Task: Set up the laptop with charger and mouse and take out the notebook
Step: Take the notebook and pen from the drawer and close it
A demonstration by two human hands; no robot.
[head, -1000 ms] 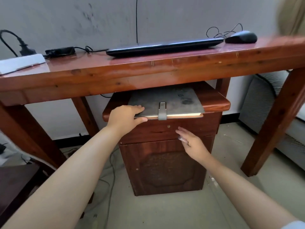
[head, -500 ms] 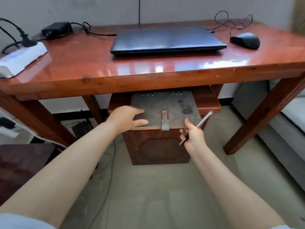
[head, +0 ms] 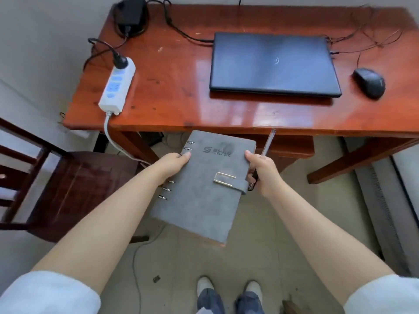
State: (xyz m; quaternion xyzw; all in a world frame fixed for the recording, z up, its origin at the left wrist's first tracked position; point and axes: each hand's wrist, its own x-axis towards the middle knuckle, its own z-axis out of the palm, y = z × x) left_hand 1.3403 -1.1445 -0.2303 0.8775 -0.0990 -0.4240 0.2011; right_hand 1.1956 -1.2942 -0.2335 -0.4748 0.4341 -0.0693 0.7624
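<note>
Grey felt-covered ring-bound notebook sits in both my grips: left hand at the rings, right hand also clasping a slim silver pen.

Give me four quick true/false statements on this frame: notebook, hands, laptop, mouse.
1. Both hands hold the grey notebook in front of the table. True: left hand at the ring side, right hand at the clasp side.
2. The laptop is open. False: its lid is shut.
3. The right hand also holds a pen. True.
4. The mouse lies left of the laptop. False: it lies to its right.
</note>
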